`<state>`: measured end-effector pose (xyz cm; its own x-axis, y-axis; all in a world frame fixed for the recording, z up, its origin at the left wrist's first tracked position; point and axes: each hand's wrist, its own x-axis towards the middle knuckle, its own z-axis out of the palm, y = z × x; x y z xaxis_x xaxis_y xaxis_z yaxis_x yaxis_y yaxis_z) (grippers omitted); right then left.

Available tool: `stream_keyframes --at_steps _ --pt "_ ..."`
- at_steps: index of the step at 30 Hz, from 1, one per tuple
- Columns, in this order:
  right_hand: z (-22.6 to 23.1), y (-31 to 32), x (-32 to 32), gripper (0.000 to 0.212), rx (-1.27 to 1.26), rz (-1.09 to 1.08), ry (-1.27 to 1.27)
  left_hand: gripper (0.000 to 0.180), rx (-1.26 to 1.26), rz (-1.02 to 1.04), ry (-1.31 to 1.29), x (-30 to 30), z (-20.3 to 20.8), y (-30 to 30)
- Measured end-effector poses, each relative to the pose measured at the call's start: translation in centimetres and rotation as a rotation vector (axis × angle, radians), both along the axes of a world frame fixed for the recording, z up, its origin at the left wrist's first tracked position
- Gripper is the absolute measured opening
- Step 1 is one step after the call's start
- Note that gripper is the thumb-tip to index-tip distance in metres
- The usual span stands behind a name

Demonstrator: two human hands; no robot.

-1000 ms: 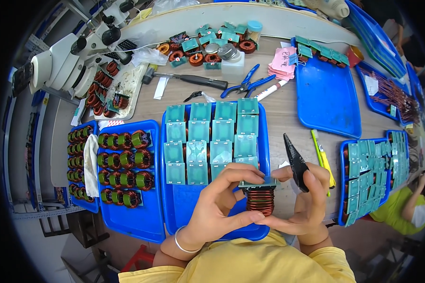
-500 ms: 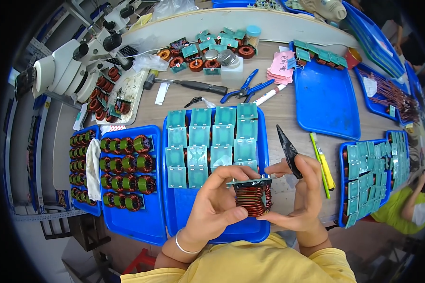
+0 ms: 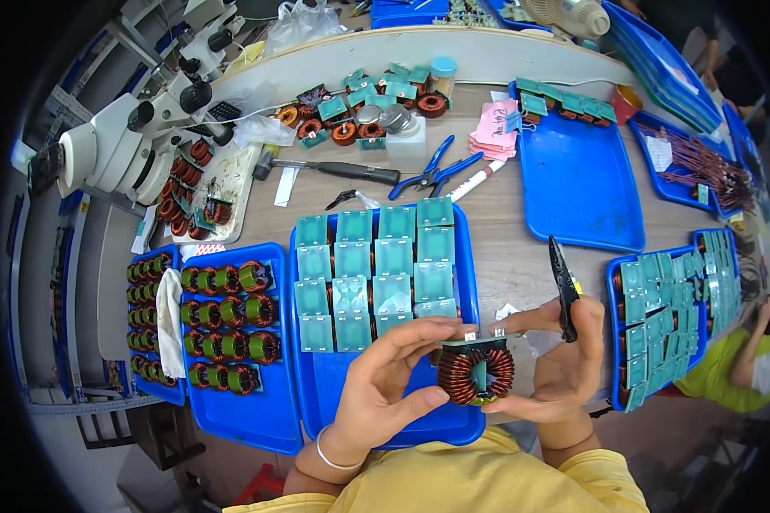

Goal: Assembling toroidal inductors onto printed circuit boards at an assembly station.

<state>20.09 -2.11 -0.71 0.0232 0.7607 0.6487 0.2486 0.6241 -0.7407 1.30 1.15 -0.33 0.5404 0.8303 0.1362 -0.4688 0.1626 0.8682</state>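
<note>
At grey counter [image 3: 498,222]; left hand [image 3: 381,393] grasps green-boarded copper-wound ring coil [image 3: 459,374]; right hand [image 3: 573,376], black pointed tool [image 3: 565,289]; seemingly inspection; turning needs steadiness.

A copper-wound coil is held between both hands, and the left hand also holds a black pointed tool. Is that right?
Not quite: in the head view, the black pointed tool is in the right hand, not the left hand. The copper-wound coil is between both hands.
</note>
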Motion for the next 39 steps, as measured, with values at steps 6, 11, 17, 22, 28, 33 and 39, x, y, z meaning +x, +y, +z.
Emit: stream_keyframes --at_steps 6,11,17,22,28,33,39 --pt "0.3 0.0 0.1 0.099 0.012 0.004 -0.018 0.048 -0.01 -0.013 0.002 0.0 0.3 0.0" --pt "0.5 -0.2 0.2 0.099 0.02 -0.007 -0.043 0.046 -0.011 -0.031 -0.02 0.0 0.4 -0.1" --pt "0.9 -0.4 0.3 0.098 0.038 -0.024 -0.086 0.058 0.03 -0.066 0.019 0.1 0.2 0.0" --pt "0.3 -0.7 0.2 0.095 0.052 -0.039 -0.129 0.065 0.082 -0.047 0.1 0.6 0.1 -0.5" --pt "0.8 -0.5 0.5 0.103 0.035 -0.063 -0.162 0.065 0.05 -0.071 0.024 0.9 -0.8 -0.7" --pt "-0.2 -0.5 0.8 0.068 0.032 -0.2 0.179 0.067 -0.171 -0.016 0.023 1.7 -0.2 -0.8" --pt "0.0 0.5 0.9 0.022 -0.003 -0.265 0.355 0.067 -0.111 0.006 -0.065 1.1 0.1 -0.5"
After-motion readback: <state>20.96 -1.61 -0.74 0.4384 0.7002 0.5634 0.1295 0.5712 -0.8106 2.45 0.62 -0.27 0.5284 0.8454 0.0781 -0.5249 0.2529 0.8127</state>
